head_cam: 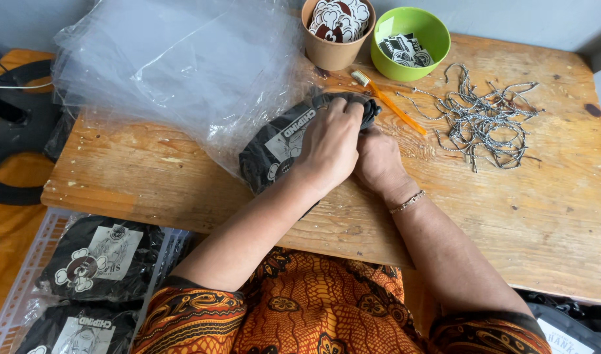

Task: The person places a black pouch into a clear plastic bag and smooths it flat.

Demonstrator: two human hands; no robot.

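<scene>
Your left hand (330,147) and right hand (378,160) both clutch the black printed pouch (281,147) mid-table, hemmed by clear plastic bags (182,65) on the left, an orange toothbrush (389,101), two sticker cups behind and tangled cords (484,121) rightward on the worn wooden table (543,216).

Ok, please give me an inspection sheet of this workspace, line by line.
Surface: worn wooden table.
Job's things: black printed pouch, gripped by both hands.
Clutter: clear plastic bags, brown cup and green bowl of stickers, orange toothbrush, pile of cords.
Grippers: left hand on top of the pouch; right hand beside it, bracelet on wrist.
Cables: nothing seen.
Surroundings: packed pouches in a crate, lower left.
</scene>
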